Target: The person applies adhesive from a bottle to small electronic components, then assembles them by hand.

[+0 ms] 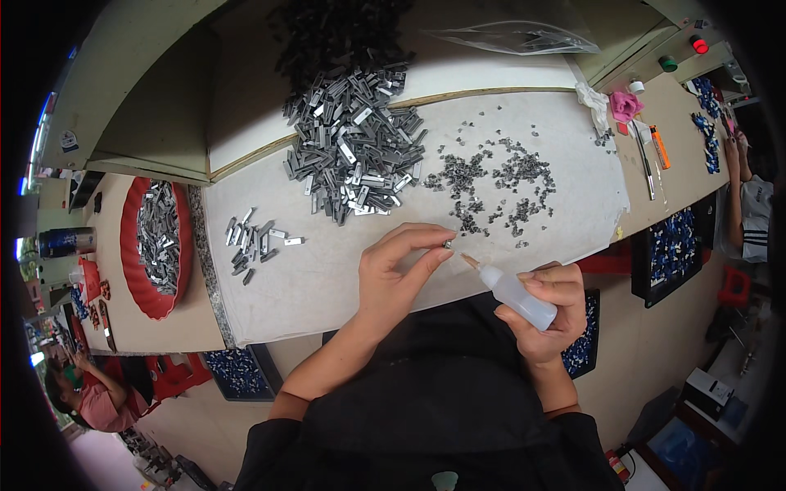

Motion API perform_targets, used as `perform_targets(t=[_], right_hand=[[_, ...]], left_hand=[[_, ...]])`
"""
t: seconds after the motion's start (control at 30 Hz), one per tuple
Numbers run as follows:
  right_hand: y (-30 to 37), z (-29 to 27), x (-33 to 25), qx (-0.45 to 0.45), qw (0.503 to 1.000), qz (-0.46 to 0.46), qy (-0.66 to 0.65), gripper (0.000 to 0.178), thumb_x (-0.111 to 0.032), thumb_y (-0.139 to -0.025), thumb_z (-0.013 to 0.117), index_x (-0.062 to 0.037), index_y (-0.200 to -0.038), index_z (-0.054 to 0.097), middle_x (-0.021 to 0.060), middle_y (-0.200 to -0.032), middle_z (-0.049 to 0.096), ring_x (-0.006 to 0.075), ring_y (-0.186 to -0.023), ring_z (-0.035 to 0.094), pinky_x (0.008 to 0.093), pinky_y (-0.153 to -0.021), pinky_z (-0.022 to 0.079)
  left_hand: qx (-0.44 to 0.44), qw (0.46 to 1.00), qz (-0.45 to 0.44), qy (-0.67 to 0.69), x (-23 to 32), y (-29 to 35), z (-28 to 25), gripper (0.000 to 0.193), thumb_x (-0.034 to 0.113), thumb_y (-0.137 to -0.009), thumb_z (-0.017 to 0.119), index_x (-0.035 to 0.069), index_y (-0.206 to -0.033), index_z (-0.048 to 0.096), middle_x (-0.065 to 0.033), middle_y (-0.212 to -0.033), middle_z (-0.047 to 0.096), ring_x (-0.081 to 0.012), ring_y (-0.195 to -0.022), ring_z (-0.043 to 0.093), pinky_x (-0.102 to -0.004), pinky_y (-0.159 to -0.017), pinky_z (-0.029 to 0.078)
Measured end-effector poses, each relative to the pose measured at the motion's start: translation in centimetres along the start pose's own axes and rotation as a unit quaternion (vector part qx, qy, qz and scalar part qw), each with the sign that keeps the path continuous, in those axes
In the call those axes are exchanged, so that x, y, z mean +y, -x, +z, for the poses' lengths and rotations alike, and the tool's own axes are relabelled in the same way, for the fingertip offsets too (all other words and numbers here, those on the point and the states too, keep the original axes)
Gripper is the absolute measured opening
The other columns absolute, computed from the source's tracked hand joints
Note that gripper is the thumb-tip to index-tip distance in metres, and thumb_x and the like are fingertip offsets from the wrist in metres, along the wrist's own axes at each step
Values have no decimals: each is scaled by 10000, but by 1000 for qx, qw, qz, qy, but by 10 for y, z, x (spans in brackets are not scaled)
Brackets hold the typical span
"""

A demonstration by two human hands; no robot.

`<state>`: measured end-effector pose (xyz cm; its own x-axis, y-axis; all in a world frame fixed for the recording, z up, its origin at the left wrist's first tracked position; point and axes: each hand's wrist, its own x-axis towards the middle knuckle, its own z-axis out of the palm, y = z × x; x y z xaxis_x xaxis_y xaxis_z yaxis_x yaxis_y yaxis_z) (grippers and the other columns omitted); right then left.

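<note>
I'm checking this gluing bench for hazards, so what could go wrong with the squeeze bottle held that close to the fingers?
1. The right hand aims the small translucent squeeze bottle at a tiny grey metal piece pinched in the left hand; a drip could land on the fingertips.
2. A spill may hit the grey cloth mat.
3. A dropped piece could vanish among the scattered small grey clips.

Clear plastic bag (524, 37) at the table's far edge

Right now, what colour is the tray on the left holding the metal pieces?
Red: the oval tray, seen best in the head view, to the left of the left hand.
</note>
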<state>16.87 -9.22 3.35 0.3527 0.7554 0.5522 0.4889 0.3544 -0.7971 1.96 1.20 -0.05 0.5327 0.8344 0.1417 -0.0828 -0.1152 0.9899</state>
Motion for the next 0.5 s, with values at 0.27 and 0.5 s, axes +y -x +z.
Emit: perform_targets(t=[0.27,0.5], right_hand=[[0,-6,5,13,999,30,-39,399,-46,-593,777,-45,-894,514,126,-891,543,184,-738,569,268,-626,470],[-26,-40,34,57,977,175,-105,331,54,-680,652,-6,-945,463,135,-947,530,174,-794,562,267,-727,452]], left_hand=[[7,1000,-9,21,0,1,0,176,-73,-772,563,-42,-945,579,-132,-943,587,-168,-870,580,-260,-779,464],[45,994,-33,90,3,1,3,177,-69,-746,591,-32,-920,599,-120,-919,607,-167,-858,582,-253,-773,458]])
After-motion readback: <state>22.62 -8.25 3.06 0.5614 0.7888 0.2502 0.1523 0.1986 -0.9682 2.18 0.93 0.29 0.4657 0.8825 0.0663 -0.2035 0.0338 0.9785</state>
